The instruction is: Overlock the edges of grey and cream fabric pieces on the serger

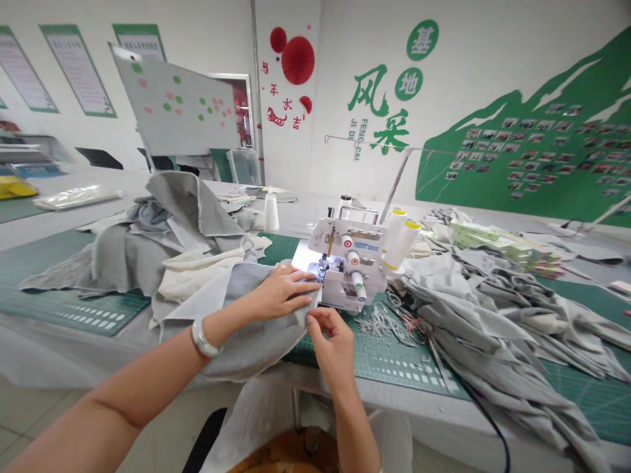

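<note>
Left hand (283,289) lies flat, fingers together, on grey fabric (256,328) at the white serger (348,263); its label is unreadable. Right hand (332,335) pinches the fabric edge. Wall characters (382,105) read 风采.

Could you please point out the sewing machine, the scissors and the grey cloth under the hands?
sewing machine (351,268), head view, on its white front body.
scissors (417,326), head view, on the handles.
grey cloth (256,328), head view, on the flat part below the left hand.
</note>
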Tool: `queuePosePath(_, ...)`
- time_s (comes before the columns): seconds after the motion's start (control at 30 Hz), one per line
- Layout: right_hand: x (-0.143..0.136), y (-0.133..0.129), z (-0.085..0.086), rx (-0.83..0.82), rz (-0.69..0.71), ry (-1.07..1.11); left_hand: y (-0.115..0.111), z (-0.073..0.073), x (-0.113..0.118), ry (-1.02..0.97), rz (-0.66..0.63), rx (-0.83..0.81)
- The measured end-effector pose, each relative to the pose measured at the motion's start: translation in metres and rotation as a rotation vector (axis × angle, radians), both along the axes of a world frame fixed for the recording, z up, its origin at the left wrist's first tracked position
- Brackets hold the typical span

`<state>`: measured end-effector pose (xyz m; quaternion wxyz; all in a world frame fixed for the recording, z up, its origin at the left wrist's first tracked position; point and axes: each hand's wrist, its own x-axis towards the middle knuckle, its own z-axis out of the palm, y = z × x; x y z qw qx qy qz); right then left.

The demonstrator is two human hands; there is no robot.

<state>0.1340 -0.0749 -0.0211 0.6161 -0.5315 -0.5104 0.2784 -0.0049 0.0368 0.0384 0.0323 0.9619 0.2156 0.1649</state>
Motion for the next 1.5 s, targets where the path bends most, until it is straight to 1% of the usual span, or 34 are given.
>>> queuePosePath(0.2,-0.002,-0.002,0.002,0.004,0.035,-0.002,-0.005,-0.001,-0.005,0.001,0.001,0.010)
queuePosePath(0.33,-0.002,0.003,0.001,-0.009,0.055,0.072,-0.001,-0.002,-0.003,0.021,0.018,0.024)
queuePosePath(0.47,-0.002,0.006,0.001,-0.031,0.064,0.138,-0.001,0.000,0.000,0.048,0.037,0.048)
queuePosePath(0.67,-0.001,0.008,-0.004,-0.030,0.036,0.154,-0.002,0.004,0.001,0.037,0.032,0.028)
queuePosePath(0.8,-0.006,0.010,-0.007,0.001,-0.038,0.159,0.002,0.005,0.002,0.033,0.015,0.013)
queuePosePath(0.87,-0.012,0.011,-0.010,0.000,-0.048,0.227,0.003,0.005,0.003,0.039,0.029,0.013)
queuePosePath(0.97,-0.028,0.009,-0.019,-0.097,0.054,0.432,0.003,0.005,0.004,0.050,0.069,0.014)
queuePosePath(1.03,-0.040,0.005,-0.027,-0.198,0.142,0.560,0.002,0.004,0.005,0.046,0.092,0.017)
queuePosePath(1.07,-0.045,0.001,-0.030,-0.240,0.181,0.584,0.002,0.003,0.005,0.043,0.097,0.018)
queuePosePath(1.13,-0.053,-0.008,-0.035,-0.286,0.265,0.527,0.002,0.003,0.005,0.039,0.105,0.018)
queuePosePath(1.23,-0.054,-0.027,-0.035,-0.269,0.385,0.386,0.002,0.003,0.004,0.043,0.112,0.010)
queuePosePath(1.3,-0.047,-0.040,-0.033,-0.253,0.365,0.363,0.002,0.004,0.002,0.043,0.107,0.013)
queuePosePath(1.4,-0.032,-0.058,-0.036,-0.222,0.273,0.432,0.001,0.006,0.002,0.046,0.086,0.024)
queuePosePath(1.43,-0.027,-0.063,-0.040,-0.211,0.279,0.463,0.001,0.006,0.002,0.047,0.085,0.026)
queuePosePath(1.5,-0.021,-0.072,-0.048,-0.241,0.385,0.532,0.001,0.005,0.002,0.049,0.088,0.022)
